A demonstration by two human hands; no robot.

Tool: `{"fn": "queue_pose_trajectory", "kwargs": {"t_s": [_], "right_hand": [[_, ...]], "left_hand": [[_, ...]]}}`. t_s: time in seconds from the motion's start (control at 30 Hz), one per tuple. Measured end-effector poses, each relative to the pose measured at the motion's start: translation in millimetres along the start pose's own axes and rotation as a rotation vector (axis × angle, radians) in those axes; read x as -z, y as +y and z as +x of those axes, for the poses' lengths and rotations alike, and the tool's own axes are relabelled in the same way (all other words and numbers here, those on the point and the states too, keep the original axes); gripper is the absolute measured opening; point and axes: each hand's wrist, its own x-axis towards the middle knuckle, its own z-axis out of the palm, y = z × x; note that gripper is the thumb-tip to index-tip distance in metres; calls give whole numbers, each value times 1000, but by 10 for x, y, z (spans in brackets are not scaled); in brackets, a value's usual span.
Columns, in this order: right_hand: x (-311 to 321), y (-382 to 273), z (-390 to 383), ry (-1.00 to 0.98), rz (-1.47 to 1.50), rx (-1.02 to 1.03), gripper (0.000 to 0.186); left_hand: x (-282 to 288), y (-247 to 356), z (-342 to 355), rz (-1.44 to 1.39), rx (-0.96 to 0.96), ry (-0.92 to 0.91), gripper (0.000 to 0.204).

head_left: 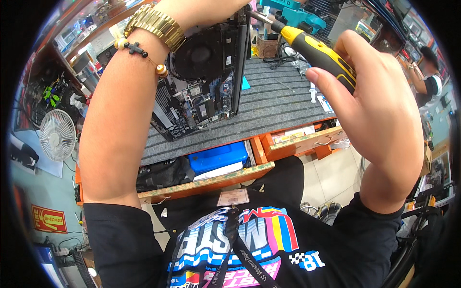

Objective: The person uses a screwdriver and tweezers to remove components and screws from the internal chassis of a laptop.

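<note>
A laptop with its inside exposed stands tilted up on the grey ribbed mat. A round black fan and circuit boards show in it. My left hand reaches across the laptop's upper end, its fingers cut off by the top of the picture. On that wrist are a gold watch and a beaded bracelet with a cross. My right hand is closed around the yellow and black handle of a screwdriver. The screwdriver's shaft points up and left to the laptop's upper right corner; whether its tip touches cannot be made out.
Below the mat, an open drawer holds a blue case; a second drawer stands open to its right. A teal tool and cables lie at the back. A white fan is at left. Another person is at far right.
</note>
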Motion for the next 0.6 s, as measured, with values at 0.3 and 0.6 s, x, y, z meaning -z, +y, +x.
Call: {"fn": "queue_pose_trajectory", "kwargs": {"t_s": [0.3,0.6], "right_hand": [[-8,-77,200,-124,-18,-69,34],[31,-104,218,-153,-48,-40,34]], "left_hand": [[-47,-46,16,3,-57,59,38],[-61,-70,36,55,-96,76,39]]}}
